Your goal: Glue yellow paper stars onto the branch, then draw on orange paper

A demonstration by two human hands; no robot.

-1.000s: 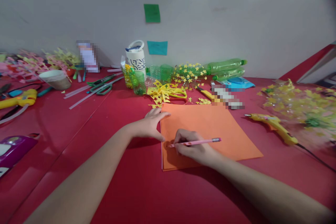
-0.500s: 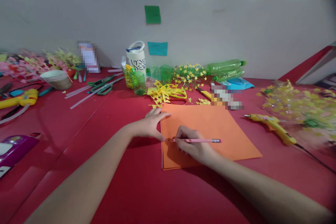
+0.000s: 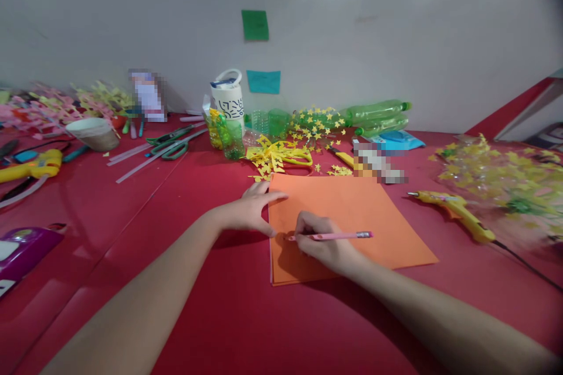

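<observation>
Orange paper [image 3: 352, 205] lies flat on the red table, more than one sheet at its lower left edge. My right hand [image 3: 323, 240] rests on it, fingers pinched round a pink pencil [image 3: 343, 235]. The pencil lies nearly level, its tip at the left part of the paper and its eraser end to the right. My left hand [image 3: 250, 208] is at the paper's left edge with thumb and fingers spread, holding nothing; its fingertips touch the sheet.
Yellow scissors [image 3: 299, 157] and star cutouts lie behind the paper, near green bottles [image 3: 378, 111] and a white tumbler [image 3: 229, 99]. A yellow glue gun [image 3: 457, 211] lies right, a purple object [image 3: 30, 249] left, green-handled scissors [image 3: 176, 146] back left.
The pencil has tilted slightly, its tip a little lower and further left. My left hand has stayed in nearly the same place.
</observation>
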